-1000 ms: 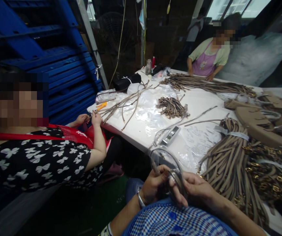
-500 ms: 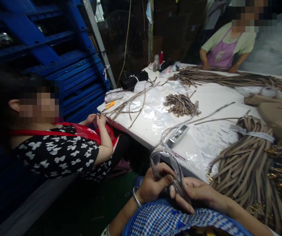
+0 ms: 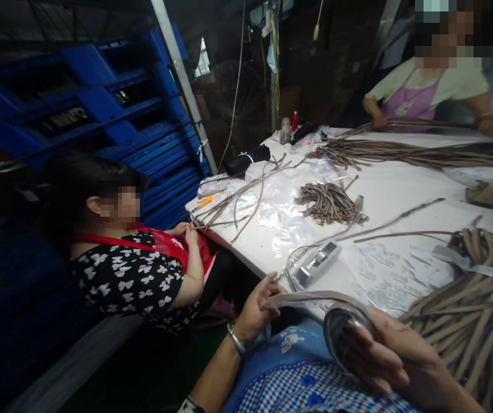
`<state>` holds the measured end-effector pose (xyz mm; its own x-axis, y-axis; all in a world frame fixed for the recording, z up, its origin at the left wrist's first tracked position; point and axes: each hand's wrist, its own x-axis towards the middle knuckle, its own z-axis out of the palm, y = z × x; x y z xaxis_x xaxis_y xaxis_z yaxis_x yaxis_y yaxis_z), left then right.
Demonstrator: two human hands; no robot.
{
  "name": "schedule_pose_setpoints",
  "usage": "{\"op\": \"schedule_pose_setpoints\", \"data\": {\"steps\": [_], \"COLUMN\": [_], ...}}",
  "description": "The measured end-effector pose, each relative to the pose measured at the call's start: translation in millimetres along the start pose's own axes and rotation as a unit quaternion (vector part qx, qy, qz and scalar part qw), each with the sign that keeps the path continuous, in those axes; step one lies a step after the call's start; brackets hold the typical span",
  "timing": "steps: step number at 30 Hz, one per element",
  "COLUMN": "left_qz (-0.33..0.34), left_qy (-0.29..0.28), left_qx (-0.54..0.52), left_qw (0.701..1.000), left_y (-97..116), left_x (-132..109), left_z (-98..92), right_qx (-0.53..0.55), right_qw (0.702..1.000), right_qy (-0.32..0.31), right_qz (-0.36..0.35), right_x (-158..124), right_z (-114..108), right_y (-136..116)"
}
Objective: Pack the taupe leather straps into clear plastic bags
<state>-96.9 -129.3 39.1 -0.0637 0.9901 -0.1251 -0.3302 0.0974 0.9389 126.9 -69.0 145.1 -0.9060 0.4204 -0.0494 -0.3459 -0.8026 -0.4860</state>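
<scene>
My left hand (image 3: 256, 310), with a silver bangle at the wrist, pinches one end of a narrow brown strap (image 3: 302, 296). The strap runs across to my right hand (image 3: 395, 353), whose fingers are closed around its coiled part. That coil (image 3: 336, 338) looks dark and glossy, and its inner side is partly hidden by blurred fingers. Both hands are above my lap at the near table edge. Just beyond them lie a small device with a display (image 3: 318, 263) and a thin looped cord. A big tied bundle of brown straps (image 3: 474, 298) lies beside my right hand.
The white table (image 3: 267, 241) also carries a smaller strap pile (image 3: 330, 202), small clear packets (image 3: 388, 269) and an orange-handled tool (image 3: 205, 201). A co-worker in a red apron (image 3: 194, 252) sits at left; another in a purple apron (image 3: 414, 100) handles long straps opposite. Blue pallets (image 3: 169, 143) stand behind.
My hands have moved apart, drawing a length of strap between them; earlier they were together around a loop with clear plastic. The view has shifted, and the far co-worker's arms have spread wider.
</scene>
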Motion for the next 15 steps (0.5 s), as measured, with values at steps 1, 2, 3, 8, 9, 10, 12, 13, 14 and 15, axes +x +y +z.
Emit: {"op": "schedule_pose_setpoints", "data": {"steps": [1, 2, 3, 8, 9, 10, 12, 13, 14, 15], "left_qz": [0.014, 0.025, 0.034, 0.051, 0.046, 0.041, 0.027, 0.022, 0.018, 0.013], "left_qy": [-0.006, -0.013, -0.022, -0.112, -0.132, -0.147, -0.148, -0.136, -0.123, -0.110], "left_qx": [0.043, 0.089, 0.134, 0.274, 0.276, 0.271, 0.253, 0.248, 0.249, 0.252], "left_qw": [0.999, 0.996, 0.990, 0.954, 0.951, 0.950, 0.956, 0.959, 0.961, 0.961], "left_y": [0, 1, 2, 10, 12, 15, 23, 29, 34, 40], "left_x": [4, 7, 11, 27, 31, 35, 42, 45, 48, 51], "left_z": [1.3, 5.3, 11.8, 63.1, 72.8, 81.2, 94.3, 99.1, 103.2, 106.8], "right_qx": [0.002, 0.003, 0.002, -0.074, -0.114, -0.163, -0.290, -0.365, -0.446, -0.527], "right_qw": [0.999, 0.997, 0.992, 0.930, 0.912, 0.891, 0.841, 0.808, 0.768, 0.720], "right_qy": [0.027, 0.059, 0.095, 0.221, 0.228, 0.234, 0.249, 0.260, 0.269, 0.271], "right_qz": [-0.018, -0.044, -0.078, -0.286, -0.322, -0.352, -0.383, -0.381, -0.373, -0.361], "right_x": [-2, -3, -3, 10, 13, 14, 14, 12, 10, 9], "right_z": [1, 1, 0, -21, -27, -34, -50, -59, -69, -81], "right_y": [-10, -20, -29, -66, -72, -77, -85, -88, -91, -93]}}
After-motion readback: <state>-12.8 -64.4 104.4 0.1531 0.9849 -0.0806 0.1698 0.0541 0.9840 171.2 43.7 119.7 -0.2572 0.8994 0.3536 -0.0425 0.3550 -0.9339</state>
